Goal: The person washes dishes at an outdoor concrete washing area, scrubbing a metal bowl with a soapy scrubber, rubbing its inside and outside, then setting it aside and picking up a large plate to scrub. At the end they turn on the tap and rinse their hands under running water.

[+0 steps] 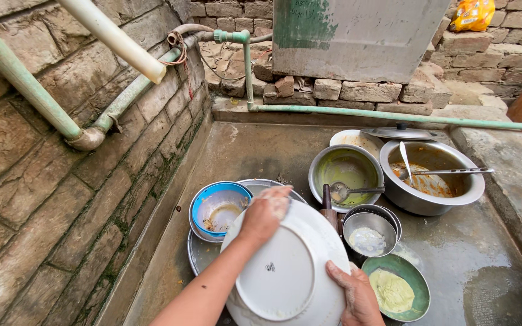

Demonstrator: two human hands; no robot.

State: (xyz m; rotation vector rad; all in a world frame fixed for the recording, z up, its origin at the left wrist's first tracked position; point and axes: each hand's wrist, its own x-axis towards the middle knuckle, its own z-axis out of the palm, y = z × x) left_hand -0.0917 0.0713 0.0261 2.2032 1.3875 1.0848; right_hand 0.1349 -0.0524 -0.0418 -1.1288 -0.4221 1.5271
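White plate [285,271], blue-rimmed bowl [219,208]

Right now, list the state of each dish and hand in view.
White plate: upside down, soapy, held.
Left hand: rubbing the plate's back.
Right hand: gripping the plate's rim.
Blue bowl: upright, dirty.
Large steel bowl: food residue, two spoons inside.
Green bowl: yellowish residue.

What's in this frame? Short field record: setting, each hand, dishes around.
setting: wet concrete wash slab beside a stone wall, green pipes along the back
left hand: soapy, pressed on the top edge of a white plate
right hand: grips the plate's lower right rim
plate: held tilted, underside facing up
left of plate: blue bowl with residue
right of plate: green dish, small steel bowl
behind: steel pot with ladle, large steel bowl with spoons
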